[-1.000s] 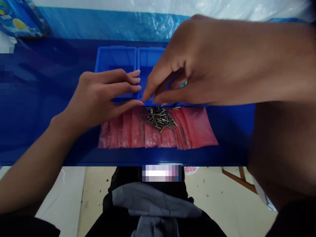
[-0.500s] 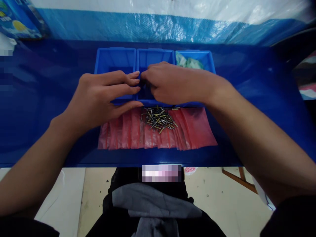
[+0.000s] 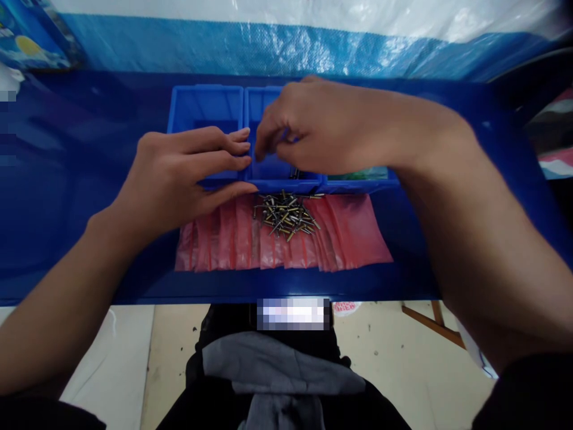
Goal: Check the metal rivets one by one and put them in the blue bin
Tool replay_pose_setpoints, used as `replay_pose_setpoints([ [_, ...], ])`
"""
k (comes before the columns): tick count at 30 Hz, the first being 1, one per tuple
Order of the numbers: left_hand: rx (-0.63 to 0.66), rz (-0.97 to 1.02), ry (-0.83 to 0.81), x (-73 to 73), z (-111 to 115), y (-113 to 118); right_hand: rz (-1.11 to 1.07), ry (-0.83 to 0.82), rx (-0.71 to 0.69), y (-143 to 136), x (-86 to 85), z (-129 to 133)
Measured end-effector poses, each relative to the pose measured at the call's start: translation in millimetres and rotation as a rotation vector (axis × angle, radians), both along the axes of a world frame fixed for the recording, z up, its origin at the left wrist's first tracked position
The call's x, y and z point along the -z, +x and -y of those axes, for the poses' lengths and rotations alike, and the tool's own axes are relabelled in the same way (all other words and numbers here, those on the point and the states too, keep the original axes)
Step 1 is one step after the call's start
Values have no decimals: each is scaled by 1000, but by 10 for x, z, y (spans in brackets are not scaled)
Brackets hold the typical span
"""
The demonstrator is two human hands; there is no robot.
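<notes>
My left hand (image 3: 183,170) rests over the front of the left blue bin (image 3: 206,89), its fingers apart and holding nothing. Above the middle blue bin (image 3: 264,183) is my right hand (image 3: 304,128), fingers curled downward and apart, with nothing visible between them. A few dark metal pieces (image 3: 295,173) lie in that bin's front right part. In front of the bins, a pile of small metal rivets (image 3: 289,216) sits on a row of overlapping pink plastic bags (image 3: 362,233). My right hand and wrist largely hide the right bin (image 3: 358,186), where something green shows.
The bins stand on a blue table (image 3: 58,239). Behind it hangs a blue and white woven sheet (image 3: 201,45). A blue printed package (image 3: 31,42) is at the back left. A phone with a blurred screen (image 3: 293,314) lies below the table's front edge.
My right hand has lifted up from inside the middle bin, and its fingers have loosened. The metal pieces in the bin have come into view. My left hand has barely moved.
</notes>
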State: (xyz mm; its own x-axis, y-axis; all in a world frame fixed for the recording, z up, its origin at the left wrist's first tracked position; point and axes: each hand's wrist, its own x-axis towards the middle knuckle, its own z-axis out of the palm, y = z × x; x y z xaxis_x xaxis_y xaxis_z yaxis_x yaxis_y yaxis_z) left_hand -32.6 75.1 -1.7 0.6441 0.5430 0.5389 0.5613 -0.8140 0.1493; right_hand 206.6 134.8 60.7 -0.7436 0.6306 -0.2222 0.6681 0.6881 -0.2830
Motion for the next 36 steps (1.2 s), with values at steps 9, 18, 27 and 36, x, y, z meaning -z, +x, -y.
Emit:
replay_pose_setpoints([
  [9,6,16,-29,-2,9,15,274,247,-81,-57,107,106],
  [18,-13,23,-45,-6,8,25,286,113,-106,-84,155,100],
  [27,-20,14,-3,8,0,21,138,79,-96,-62,242,18],
  [36,-17,32,-65,-34,34,37,225,-18,-87,-90,112,68],
])
